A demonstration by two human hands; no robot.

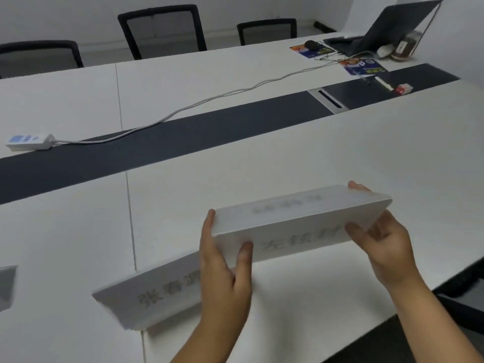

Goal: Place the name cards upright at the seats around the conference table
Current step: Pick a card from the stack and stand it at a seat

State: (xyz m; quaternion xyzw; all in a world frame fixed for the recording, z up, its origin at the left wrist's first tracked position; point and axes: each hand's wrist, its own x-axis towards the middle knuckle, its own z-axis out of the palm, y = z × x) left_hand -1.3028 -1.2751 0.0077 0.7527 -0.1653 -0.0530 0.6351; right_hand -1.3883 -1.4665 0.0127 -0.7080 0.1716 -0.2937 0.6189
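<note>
Held one name card [296, 221] aloft, fingers [209, 231] of left hand [225, 273] and right hand [385, 247] pinching its ends; second card [154, 294] down, far seats [162, 30] uncarded.

held name card [301, 221] above table [288, 153] | second card [146, 297] left-front | power strip [30, 142] far left

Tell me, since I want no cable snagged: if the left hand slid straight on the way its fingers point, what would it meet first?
Probably only bare table, then the dark centre strip. The left hand grips the name card; depth is unclear.

Soft even light, motion blur, wide-angle edge bending
</note>
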